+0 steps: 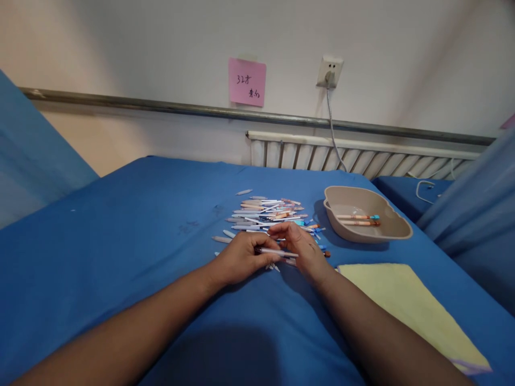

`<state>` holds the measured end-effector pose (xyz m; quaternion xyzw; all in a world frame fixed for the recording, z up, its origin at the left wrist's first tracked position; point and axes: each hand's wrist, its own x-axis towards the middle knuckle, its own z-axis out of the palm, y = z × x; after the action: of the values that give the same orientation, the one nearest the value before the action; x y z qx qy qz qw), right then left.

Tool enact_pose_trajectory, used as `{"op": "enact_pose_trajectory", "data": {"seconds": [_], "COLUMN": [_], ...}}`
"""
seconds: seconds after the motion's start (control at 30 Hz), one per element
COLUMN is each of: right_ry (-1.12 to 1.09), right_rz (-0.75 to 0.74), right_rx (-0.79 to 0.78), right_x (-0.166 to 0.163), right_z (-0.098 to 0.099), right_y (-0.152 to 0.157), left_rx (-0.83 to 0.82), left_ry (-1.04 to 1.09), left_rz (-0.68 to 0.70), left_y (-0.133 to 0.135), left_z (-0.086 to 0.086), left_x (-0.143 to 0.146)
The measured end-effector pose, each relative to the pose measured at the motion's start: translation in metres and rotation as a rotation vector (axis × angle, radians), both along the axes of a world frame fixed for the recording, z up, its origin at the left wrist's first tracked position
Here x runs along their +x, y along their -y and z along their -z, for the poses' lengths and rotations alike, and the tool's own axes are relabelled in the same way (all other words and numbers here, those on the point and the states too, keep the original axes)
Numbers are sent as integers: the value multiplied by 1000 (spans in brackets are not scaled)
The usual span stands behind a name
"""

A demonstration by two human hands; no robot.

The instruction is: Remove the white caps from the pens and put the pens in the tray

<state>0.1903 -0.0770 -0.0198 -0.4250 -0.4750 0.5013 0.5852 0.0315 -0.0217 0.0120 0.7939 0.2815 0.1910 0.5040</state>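
My left hand (241, 258) is closed on a slim pale purple pen (274, 251), pinched between thumb and fingers. The pen lies nearly level, its right end reaching across to my right palm. Close against it, my right hand (304, 249) has its fingers curled toward the left hand; their tips are partly hidden, and I cannot make out what they hold. Under and behind both hands spreads a loose pile of pens (251, 213), with pale barrels on the left, thin white sticks in the middle, and blue and brown ends on the right.
A beige basin (392, 228) at the right holds two pens (358, 220). In front of it lies a yellow cloth (406, 300). A blue sheet (120, 241) covers the table. Behind are a radiator (306, 153), a metal pipe (169, 106), a plugged socket (330, 72) and a pink note (247, 81).
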Motion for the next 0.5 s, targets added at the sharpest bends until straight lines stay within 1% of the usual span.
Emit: {"op": "enact_pose_trajectory", "data": {"seconds": [0.07, 0.2, 0.33, 0.43, 0.5], "right_ry": [-109, -397, -564, -635, -651], "right_rz": [-50, -109, -143, -175, -189], "right_rx": [-36, -68, -85, -84, -80], "right_x": [-2, -2, 3, 7, 11], "right_z": [-3, -12, -22, -27, -30], "right_y": [1, 0, -2, -1, -1], "left_rx": [12, 108, 179, 164, 84], "left_ry": [-19, -79, -81, -111, -115], "left_rz": [18, 70, 153, 172, 157], "left_y": [0, 1, 8, 15, 18], "left_z": [0, -6, -12, -14, -12], "left_x": [0, -2, -2, 1, 2]}}
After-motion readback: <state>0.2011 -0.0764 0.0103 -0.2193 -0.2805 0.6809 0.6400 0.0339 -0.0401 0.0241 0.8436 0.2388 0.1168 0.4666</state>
